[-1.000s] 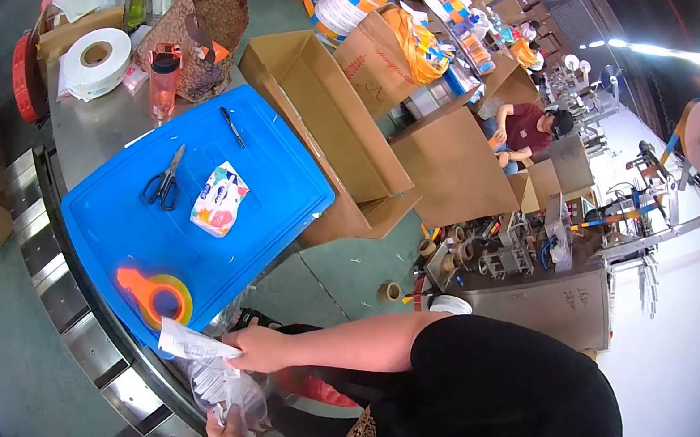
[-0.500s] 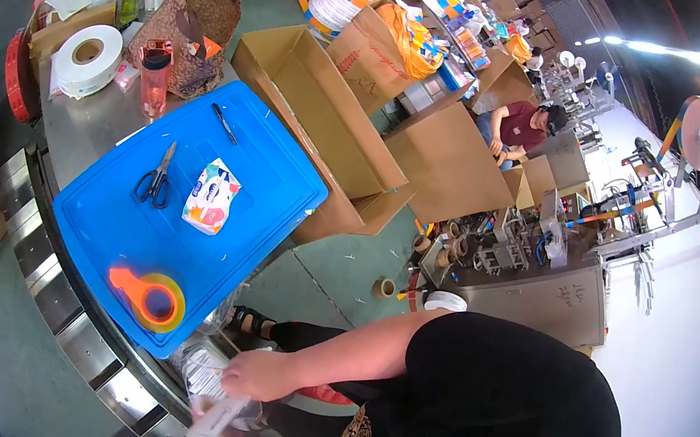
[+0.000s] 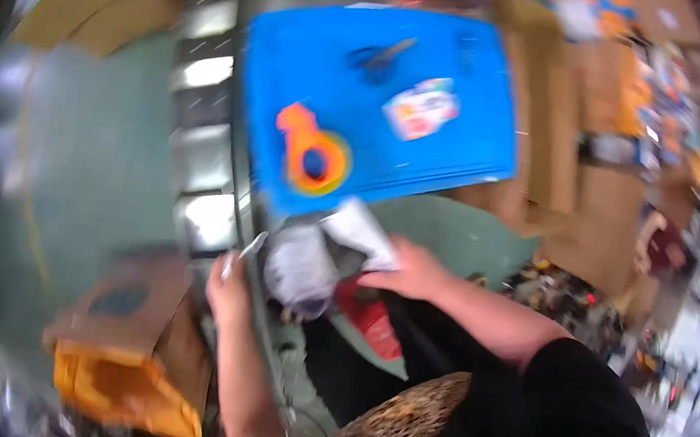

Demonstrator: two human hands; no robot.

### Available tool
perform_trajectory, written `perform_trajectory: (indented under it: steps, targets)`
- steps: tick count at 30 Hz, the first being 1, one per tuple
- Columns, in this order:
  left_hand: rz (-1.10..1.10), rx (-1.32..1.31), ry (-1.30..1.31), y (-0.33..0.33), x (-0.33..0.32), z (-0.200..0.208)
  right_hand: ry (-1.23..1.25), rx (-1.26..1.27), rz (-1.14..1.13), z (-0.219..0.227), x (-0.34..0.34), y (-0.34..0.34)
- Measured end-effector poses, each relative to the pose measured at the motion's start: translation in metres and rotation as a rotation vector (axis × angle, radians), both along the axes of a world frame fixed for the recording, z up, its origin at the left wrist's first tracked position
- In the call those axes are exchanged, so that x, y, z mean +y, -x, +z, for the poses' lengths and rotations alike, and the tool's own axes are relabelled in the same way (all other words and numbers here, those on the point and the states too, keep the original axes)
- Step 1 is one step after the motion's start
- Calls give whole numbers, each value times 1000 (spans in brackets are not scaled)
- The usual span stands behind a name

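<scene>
My left hand [image 3: 229,291] is closed on a small thin white piece [image 3: 253,246], blurred by motion, beside the roller conveyor. My right hand [image 3: 414,272] grips a flat white piece [image 3: 360,233], perhaps a flattened carton or card; the blur hides its kind. Between the hands sits a greyish-white bundle [image 3: 303,268], below the near edge of a blue plastic lid [image 3: 459,158]. On that lid lie an orange tape dispenser [image 3: 315,159] with a roll of tape, black-handled scissors [image 3: 380,58] and a colourful tissue pack [image 3: 422,108].
A roller conveyor [image 3: 201,158] runs along the lid's left side. An open carton with an orange liner [image 3: 130,389] stands at lower left. More cartons [image 3: 600,211] are at right, where a co-worker [image 3: 667,246] sits. A red shoe [image 3: 369,319] shows below my hands.
My view has swung left, so the blue lid appears further right and turned. My hands, close together at the white piece before, are now apart, the left over by the conveyor.
</scene>
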State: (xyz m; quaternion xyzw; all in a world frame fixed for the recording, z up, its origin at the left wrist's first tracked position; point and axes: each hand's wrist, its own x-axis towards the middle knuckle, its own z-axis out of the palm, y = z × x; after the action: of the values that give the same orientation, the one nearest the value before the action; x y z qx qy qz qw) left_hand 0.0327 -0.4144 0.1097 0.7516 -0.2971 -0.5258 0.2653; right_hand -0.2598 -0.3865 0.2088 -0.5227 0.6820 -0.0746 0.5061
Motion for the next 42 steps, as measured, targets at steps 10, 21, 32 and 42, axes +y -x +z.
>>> perform_trajectory:
  steps: [10,21,32,42]
  targets:
    - [-245,-248,-165,-14,-1,-103,36,98,87,-35,27,-26]
    - [82,1178,191,11,85,55,503,-548,298,22,-15,-184]
    - [267,111,401,-233,163,178,821,-429,952,80,51,-423]
    - [619,-287,63,-413,227,27,-32,-47,871,-102,132,-227]
